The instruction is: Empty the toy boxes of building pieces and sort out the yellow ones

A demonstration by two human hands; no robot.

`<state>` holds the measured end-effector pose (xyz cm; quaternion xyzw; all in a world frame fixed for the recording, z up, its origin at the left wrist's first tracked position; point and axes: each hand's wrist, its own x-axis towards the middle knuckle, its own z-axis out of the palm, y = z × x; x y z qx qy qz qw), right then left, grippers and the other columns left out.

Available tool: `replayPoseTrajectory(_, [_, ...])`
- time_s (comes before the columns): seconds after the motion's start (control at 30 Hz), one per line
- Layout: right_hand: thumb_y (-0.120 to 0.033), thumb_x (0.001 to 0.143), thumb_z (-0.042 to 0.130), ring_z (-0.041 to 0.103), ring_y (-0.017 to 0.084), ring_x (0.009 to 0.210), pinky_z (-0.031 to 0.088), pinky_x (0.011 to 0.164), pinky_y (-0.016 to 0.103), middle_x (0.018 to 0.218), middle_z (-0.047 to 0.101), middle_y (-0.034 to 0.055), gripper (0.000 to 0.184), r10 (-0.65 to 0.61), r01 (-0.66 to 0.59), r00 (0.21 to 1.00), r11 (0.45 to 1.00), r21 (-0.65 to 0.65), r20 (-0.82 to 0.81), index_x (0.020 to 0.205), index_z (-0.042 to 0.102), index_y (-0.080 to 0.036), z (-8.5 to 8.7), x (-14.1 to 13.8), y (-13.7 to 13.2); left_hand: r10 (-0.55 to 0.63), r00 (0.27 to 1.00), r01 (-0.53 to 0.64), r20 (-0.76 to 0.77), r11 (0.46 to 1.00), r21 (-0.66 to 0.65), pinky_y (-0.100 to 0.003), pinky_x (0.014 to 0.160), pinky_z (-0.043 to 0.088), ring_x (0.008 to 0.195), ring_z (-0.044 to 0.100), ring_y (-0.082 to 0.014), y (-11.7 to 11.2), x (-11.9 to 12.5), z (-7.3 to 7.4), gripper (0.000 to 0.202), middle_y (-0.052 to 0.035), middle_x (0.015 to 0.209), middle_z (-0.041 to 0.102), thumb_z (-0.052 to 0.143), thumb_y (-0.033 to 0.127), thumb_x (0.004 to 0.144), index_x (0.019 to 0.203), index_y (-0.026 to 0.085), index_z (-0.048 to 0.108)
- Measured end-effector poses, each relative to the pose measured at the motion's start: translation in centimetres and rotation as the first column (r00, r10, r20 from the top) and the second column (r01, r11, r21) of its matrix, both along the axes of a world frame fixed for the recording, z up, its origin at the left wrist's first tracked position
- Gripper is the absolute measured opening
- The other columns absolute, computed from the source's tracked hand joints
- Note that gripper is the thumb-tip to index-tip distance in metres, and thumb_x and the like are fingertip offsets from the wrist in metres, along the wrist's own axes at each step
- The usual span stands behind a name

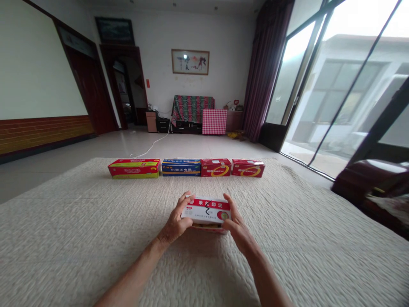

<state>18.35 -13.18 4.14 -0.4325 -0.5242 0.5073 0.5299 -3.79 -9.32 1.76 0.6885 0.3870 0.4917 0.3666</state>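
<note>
In the middle of the cream quilted cover (111,238), a white and red cardboard box (204,209) with Chinese lettering and a black squiggle sits between my hands. My left hand (179,219) grips its left end, thumb at the near edge and fingers on the far side. The right end is held the same way by my right hand (234,221). Below the near edge of the printed top, a dark gap and a reddish lower part show; I cannot tell whether this is a lid over its base or two boxes.
Beyond my hands stand a red and yellow-green box (134,169), a blue box (181,168) and two red boxes, one (216,168) touching the blue box and one (248,168) farther right. A dark red leather seat (367,179) borders the cover at right.
</note>
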Motion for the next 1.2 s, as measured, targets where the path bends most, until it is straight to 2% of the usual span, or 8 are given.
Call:
replayPoseTrajectory(0.2, [-0.019,0.059,0.050,0.059,0.022,0.089,0.045,0.082,0.036,0.106,0.064,0.0025,0.090,-0.060,0.060,0.998,0.998,-0.012,-0.017,0.146,0.031,-0.024,-0.4,-0.3,0.5,0.065,0.998,-0.065,-0.001,0.998,-0.008,-0.048,0.118,0.027,0.145,0.027,-0.0294,-0.1,0.7,0.2,0.070,-0.0092,0.152,0.037,0.046,0.007,0.058,0.126,0.018,0.058])
replayPoseTrajectory(0.5, [-0.020,0.063,0.051,0.062,0.023,0.094,0.047,0.087,0.040,0.111,0.064,0.0040,0.087,-0.032,0.033,0.998,0.999,0.025,-0.051,0.147,0.028,-0.025,-0.4,-0.4,0.1,0.091,0.995,-0.090,0.040,0.996,-0.021,-0.046,0.118,0.028,0.143,0.032,-0.0287,0.4,0.6,0.1,0.068,-0.0078,0.148,0.044,0.049,0.008,0.058,0.124,0.019,0.061])
replayPoseTrajectory(0.6, [-0.023,0.065,0.053,0.061,0.024,0.096,0.047,0.088,0.041,0.111,0.064,0.0052,0.085,-0.060,0.062,0.998,0.998,0.033,-0.037,0.147,0.030,-0.023,-0.2,-0.5,0.0,0.090,0.995,-0.089,0.054,0.996,-0.022,-0.045,0.117,0.030,0.141,0.035,-0.0291,0.3,0.4,0.2,0.067,-0.0071,0.146,0.047,0.050,0.010,0.060,0.125,0.019,0.061])
replayPoseTrajectory(0.77, [-0.026,0.069,0.055,0.062,0.025,0.097,0.049,0.087,0.040,0.109,0.065,0.0066,0.081,-0.065,0.066,0.997,0.998,0.014,-0.047,0.146,0.030,-0.020,0.0,-0.7,0.0,0.102,0.992,-0.097,0.070,0.993,-0.072,-0.046,0.112,0.037,0.132,0.046,-0.0295,0.0,0.2,0.5,0.064,-0.0075,0.129,0.061,0.052,0.014,0.064,0.128,0.018,0.059])
replayPoseTrajectory(0.9, [-0.027,0.073,0.056,0.063,0.025,0.100,0.050,0.088,0.039,0.114,0.065,0.0065,0.074,-0.082,0.083,0.996,0.996,0.021,-0.027,0.143,0.035,-0.023,-0.2,-0.8,0.2,0.110,0.992,-0.108,0.064,0.993,-0.038,-0.044,0.105,0.043,0.120,0.056,-0.0287,0.0,0.0,0.7,0.058,-0.0060,0.119,0.066,0.054,0.018,0.068,0.125,0.020,0.061])
replayPoseTrajectory(1.07, [-0.034,0.075,0.062,0.060,0.027,0.112,0.049,0.095,0.043,0.127,0.061,0.0085,0.064,-0.134,0.130,0.990,0.986,0.102,0.037,0.136,0.045,-0.024,-1.1,-0.6,0.8,0.077,0.996,-0.073,0.034,0.991,-0.108,-0.040,0.097,0.048,0.106,0.062,-0.0248,-0.1,-0.3,0.7,0.063,-0.0063,0.113,0.068,0.054,0.025,0.074,0.137,0.017,0.050])
replayPoseTrajectory(1.2, [-0.041,0.077,0.063,0.054,0.029,0.121,0.044,0.103,0.046,0.133,0.057,0.0091,0.058,-0.176,0.158,0.980,0.972,0.177,0.097,0.131,0.051,-0.024,-1.8,-0.5,1.1,0.043,0.998,-0.037,0.050,0.992,-0.121,-0.040,0.098,0.047,0.107,0.062,-0.0246,-0.1,-0.6,0.6,0.068,-0.0075,0.118,0.066,0.057,0.030,0.075,0.140,0.015,0.045])
